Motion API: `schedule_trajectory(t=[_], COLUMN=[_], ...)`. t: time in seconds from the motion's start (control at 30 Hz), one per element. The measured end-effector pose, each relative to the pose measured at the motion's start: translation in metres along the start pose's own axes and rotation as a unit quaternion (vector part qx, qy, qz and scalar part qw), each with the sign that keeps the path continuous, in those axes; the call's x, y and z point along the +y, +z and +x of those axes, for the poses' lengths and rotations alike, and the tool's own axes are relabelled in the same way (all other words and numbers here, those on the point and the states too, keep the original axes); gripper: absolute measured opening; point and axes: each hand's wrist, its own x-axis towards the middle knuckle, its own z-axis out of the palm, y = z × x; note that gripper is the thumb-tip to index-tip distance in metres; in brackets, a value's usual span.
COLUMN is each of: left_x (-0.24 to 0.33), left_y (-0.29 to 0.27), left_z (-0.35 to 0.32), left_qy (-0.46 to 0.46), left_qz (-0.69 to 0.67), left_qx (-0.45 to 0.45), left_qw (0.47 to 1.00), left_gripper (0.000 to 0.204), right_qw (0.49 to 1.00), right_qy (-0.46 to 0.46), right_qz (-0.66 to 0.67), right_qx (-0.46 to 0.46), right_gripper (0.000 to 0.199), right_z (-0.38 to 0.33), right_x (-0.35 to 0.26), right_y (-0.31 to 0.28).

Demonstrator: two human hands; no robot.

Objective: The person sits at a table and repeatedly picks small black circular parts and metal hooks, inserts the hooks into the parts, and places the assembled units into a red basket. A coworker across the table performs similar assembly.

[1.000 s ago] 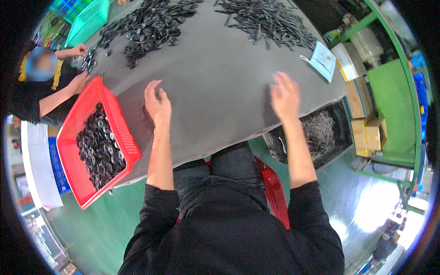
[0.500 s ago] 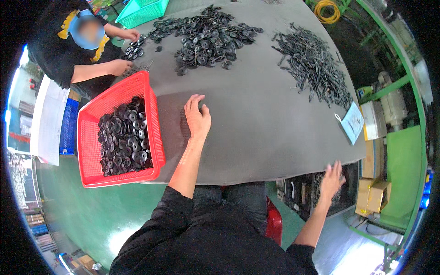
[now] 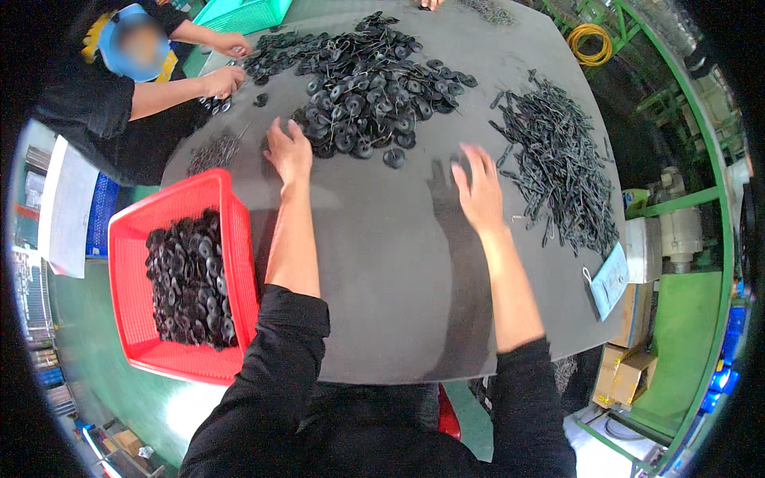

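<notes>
Both hands are open and empty: the left hand [image 3: 288, 151] touches the near edge of the disc pile [image 3: 362, 88] far on the table [image 3: 382, 295], the right hand [image 3: 480, 191] hovers nearby. Sweeping discs leftward toward the red basket [image 3: 131, 239] works best with flat palms.

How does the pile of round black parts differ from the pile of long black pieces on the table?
The round parts are disc-shaped with centre holes; the long pieces are thin and stick-like. The round pile lies by the left hand, the long pile beyond the right hand. Both are black and loose on the grey table.

Bare grey table [image 3: 398, 279] between red basket [image 3: 131, 239], disc heap [image 3: 366, 88] and strip pile [image 3: 558, 167].
</notes>
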Motion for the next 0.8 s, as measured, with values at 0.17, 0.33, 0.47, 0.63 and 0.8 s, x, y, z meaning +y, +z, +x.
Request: schedule_trajectory(t=[0.17,0.33,0.47,0.63,0.8], left_x=[0.002,0.011,0.02,0.041,0.06], left_y=[0.016,0.022,0.022,0.012,-0.009], left_z=[0.037,0.051,0.03,-0.049,-0.129], left_qy=[0.038,0.091,0.139,0.152,0.096], left_qz=[0.026,0.011,-0.018,-0.063,-0.144], left_qx=[-0.137,-0.206,-0.209,-0.103,-0.11], left_qw=[0.989,0.974,0.968,0.981,0.979], left_gripper=[0.05,0.05,0.047,0.038,0.036], right_qw=[0.997,0.99,0.993,0.993,0.991], right_qy=[0.039,0.102,0.046,0.024,0.036], right_qz=[-0.051,0.002,0.052,0.084,0.126], right_qx=[0.03,-0.093,-0.093,-0.081,-0.012], right_gripper=[0.054,0.055,0.051,0.057,0.047], right_z=[0.143,0.198,0.159,0.072,0.008], right_x=[0.096,0.113,0.064,-0.014,-0.073], right_y=[0.061,0.088,0.087,0.081,0.078])
